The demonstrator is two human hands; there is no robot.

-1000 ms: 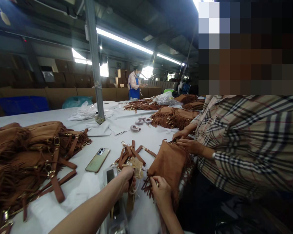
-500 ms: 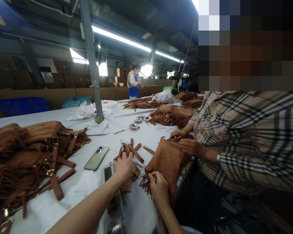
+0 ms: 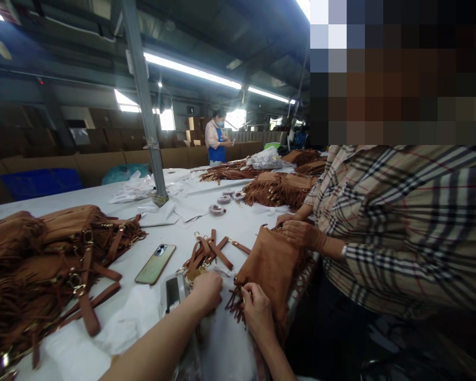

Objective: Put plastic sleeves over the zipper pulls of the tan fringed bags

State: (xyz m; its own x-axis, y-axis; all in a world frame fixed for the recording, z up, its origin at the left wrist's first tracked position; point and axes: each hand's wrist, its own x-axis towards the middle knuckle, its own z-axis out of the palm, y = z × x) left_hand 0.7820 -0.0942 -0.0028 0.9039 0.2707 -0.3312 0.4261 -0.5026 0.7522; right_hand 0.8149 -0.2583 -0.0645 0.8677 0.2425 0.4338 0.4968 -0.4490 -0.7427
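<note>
A brown suede bag with fringe (image 3: 267,259) lies at the table's right edge. My right hand (image 3: 258,311) is closed in a pinch at its near left corner, by the fringe. Just left of the bag, my left hand (image 3: 207,292) is curled with its fingers turned down; whatever is in them is hidden. Beyond it lies a loose heap of brown leather straps (image 3: 208,250) with gold clasps. A co-worker's hands (image 3: 301,233) hold the bag's far edge.
Fringed brown bags (image 3: 67,233) are piled on the left, with a phone (image 3: 155,264) between them and the straps. A grey post (image 3: 143,100) rises from the table. A co-worker in a checked shirt (image 3: 396,233) is close on the right. Rolled pieces (image 3: 217,210) lie farther back.
My left hand has drawn back from the straps, toward me and slightly right, its fingers now curled. My right hand stays at the bag's corner. The co-worker's near hand has shifted slightly left.
</note>
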